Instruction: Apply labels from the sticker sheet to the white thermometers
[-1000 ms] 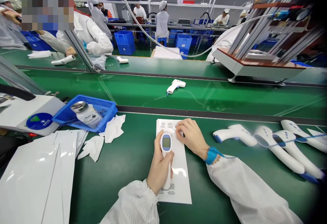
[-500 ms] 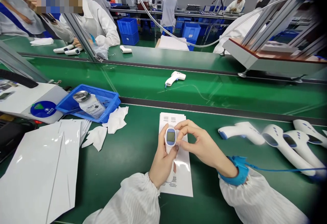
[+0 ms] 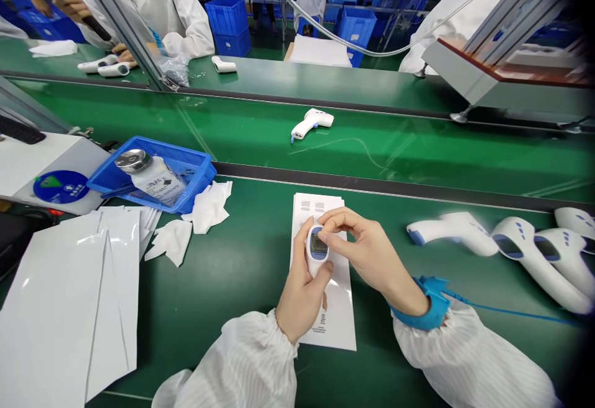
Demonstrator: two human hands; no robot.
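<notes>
A white infrared thermometer (image 3: pixel 317 266) with a small screen in a blue frame is held up by my left hand (image 3: pixel 300 296), whose fingers are closed around its body. My right hand (image 3: pixel 367 247) has thumb and index finger pinched at the upper right of the thermometer's head, beside the screen. Any small piece between those fingertips is too small to make out. Beneath both hands lies a stack of printed sheets (image 3: pixel 341 327). A blue wrist strap (image 3: pixel 430 302) with a cord circles my right wrist.
Several white thermometers (image 3: pixel 453 231) lie at the right; another thermometer (image 3: pixel 311 124) sits on the green belt. On the left are a blue tray (image 3: pixel 199 178) with a bottle (image 3: pixel 158 178), white wipes (image 3: pixel 211 206) and white sheets (image 3: pixel 69 296). A co-worker's sleeve (image 3: pixel 188 17) shows across the belt.
My right fingertips have shifted from the lower right of the screen to its upper edge. The thermometer is slightly tilted and its screen looks darker. The view has dipped a little.
</notes>
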